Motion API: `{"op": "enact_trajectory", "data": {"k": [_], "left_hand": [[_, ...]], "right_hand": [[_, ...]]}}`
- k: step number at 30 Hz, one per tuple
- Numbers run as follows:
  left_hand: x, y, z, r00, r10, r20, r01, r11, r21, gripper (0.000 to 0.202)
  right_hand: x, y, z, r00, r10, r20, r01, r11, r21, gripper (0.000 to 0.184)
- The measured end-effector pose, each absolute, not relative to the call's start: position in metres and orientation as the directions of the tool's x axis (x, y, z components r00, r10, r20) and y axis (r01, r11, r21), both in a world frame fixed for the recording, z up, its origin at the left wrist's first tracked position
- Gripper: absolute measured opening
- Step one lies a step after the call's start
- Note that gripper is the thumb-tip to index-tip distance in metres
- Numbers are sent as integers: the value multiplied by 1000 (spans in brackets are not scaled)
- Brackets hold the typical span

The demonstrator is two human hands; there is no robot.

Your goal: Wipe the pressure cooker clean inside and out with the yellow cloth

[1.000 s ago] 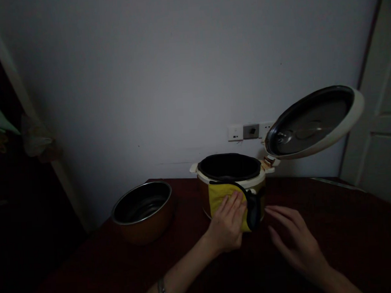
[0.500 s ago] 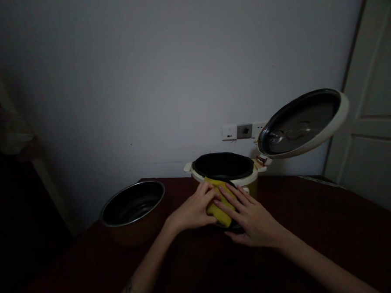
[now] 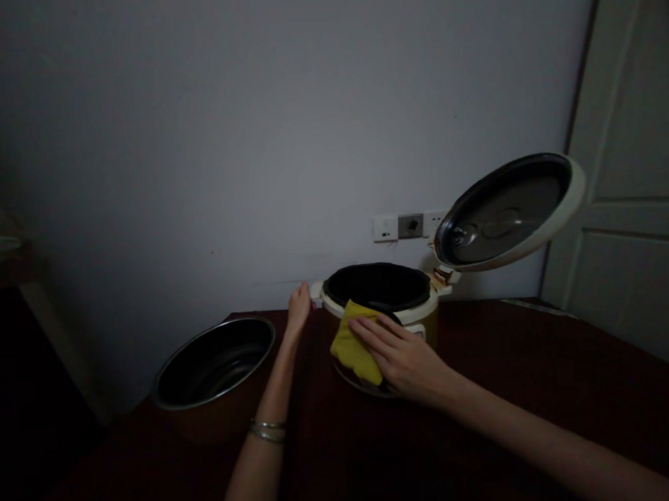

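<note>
A white-rimmed electric pressure cooker stands at the table's back, near the wall, with its dark inside showing. Its round lid is up and tilted to the right on a hinge. My left hand is closed around the white side handle at the cooker's left; part of the fingers is hidden behind it. With my right hand I press a folded yellow cloth against the cooker's front, fingers lying over it. Left of my forearm, a deep inner pot with a shiny rim sits tilted on the table.
The dark reddish table runs up to a pale wall. Sockets are on the wall behind the cooker. A pale door stands at the right. The room is dim.
My left hand has left the cloth and moved back and left to the cooker's side handle. The right hand keeps the cloth on the front, slightly further left. The view has shifted a little.
</note>
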State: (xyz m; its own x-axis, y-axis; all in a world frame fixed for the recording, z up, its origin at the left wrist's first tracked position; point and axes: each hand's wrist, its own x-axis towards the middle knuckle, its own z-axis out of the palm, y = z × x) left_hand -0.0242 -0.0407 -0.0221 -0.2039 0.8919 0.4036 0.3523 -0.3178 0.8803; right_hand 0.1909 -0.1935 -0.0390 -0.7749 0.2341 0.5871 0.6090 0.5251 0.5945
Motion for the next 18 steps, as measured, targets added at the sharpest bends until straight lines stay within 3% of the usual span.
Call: {"op": "enact_trajectory", "data": {"k": [5,12,18], "left_hand": [[-26,-29,-31,-89,904,417,272,-381,884,33],[-28,-21,-33,-40,859,510,208,-492,845,23],[-26,-27,-30,-29,885,465,263,-442,857,26]], "right_hand": [[156,-167,-36,-768,266,583,629,489,605,47],[114,-134,-31,-752,324,575,658,418,626,37],[150,-157,-37,-782,255,569,613,482,626,32]]}}
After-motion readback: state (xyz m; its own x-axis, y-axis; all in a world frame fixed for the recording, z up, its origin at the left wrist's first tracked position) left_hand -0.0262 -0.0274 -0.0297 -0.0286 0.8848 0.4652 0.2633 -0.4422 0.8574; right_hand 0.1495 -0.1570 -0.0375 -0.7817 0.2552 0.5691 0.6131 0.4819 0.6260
